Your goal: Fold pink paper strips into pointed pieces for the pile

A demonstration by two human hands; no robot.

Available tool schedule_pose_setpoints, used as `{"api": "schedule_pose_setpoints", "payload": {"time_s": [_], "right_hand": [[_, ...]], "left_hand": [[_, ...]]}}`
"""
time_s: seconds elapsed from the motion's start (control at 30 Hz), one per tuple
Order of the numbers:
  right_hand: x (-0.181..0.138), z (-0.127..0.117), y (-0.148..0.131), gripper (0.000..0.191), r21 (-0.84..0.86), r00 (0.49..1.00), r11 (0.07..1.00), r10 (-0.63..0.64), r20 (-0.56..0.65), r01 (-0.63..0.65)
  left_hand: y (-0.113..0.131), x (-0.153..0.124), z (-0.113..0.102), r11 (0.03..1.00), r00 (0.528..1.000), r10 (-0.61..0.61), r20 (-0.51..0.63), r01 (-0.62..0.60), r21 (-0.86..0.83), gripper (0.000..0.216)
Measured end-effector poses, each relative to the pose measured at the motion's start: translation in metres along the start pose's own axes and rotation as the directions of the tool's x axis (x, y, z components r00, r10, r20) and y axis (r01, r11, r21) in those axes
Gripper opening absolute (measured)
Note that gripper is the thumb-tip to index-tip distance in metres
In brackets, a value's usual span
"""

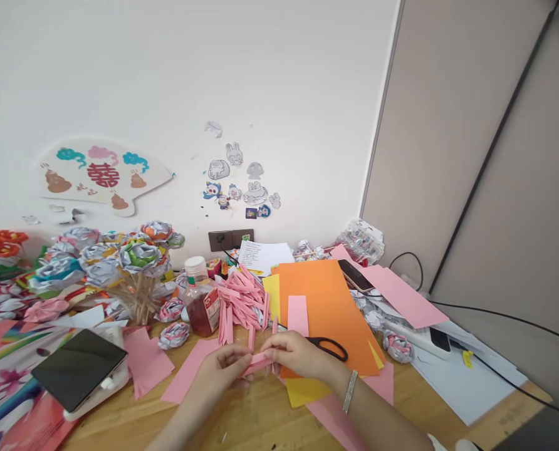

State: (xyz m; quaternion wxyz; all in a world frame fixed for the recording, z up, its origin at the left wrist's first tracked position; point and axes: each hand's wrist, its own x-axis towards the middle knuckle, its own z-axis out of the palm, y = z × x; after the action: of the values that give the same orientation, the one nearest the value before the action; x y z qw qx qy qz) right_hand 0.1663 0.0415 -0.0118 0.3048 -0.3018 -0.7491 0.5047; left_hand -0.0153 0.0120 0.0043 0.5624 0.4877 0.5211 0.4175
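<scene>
Between my two hands stretches a narrow pink paper strip [259, 361], just above the wooden table. My left hand [227, 366] pinches its left end. At the other end, my right hand [294, 352] has its fingers closed on the same strip. Right behind them rises a heap of folded pink paper strips [244, 297]. Black-handled scissors [333, 346] lie beside my right hand, their blades mostly hidden. A small pink paper piece [298, 313] rests on the orange sheets [324, 294] behind that hand.
A bottle of reddish liquid [203, 307] stands left of the heap. Paper flowers on sticks [141, 269] crowd the back left, near a dark tablet [79, 368]. A phone [355, 275], a power strip [420, 335] and cables lie to the right.
</scene>
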Motion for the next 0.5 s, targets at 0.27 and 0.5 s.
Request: {"api": "schedule_pose_setpoints", "payload": {"time_s": [0.27,0.5], "right_hand": [[0.004,-0.001,0.006,0.035,0.19,0.999,0.981,0.047,0.002,-0.046],[0.002,-0.005,0.004,0.037,0.253,0.998,0.966,0.048,0.044,-0.058]], "left_hand": [[0.015,-0.009,-0.001,0.996,0.988,0.061,0.144,-0.069,0.05,0.038],[0.011,-0.006,-0.008,0.985,0.977,0.091,0.194,-0.116,0.124,0.044]]}}
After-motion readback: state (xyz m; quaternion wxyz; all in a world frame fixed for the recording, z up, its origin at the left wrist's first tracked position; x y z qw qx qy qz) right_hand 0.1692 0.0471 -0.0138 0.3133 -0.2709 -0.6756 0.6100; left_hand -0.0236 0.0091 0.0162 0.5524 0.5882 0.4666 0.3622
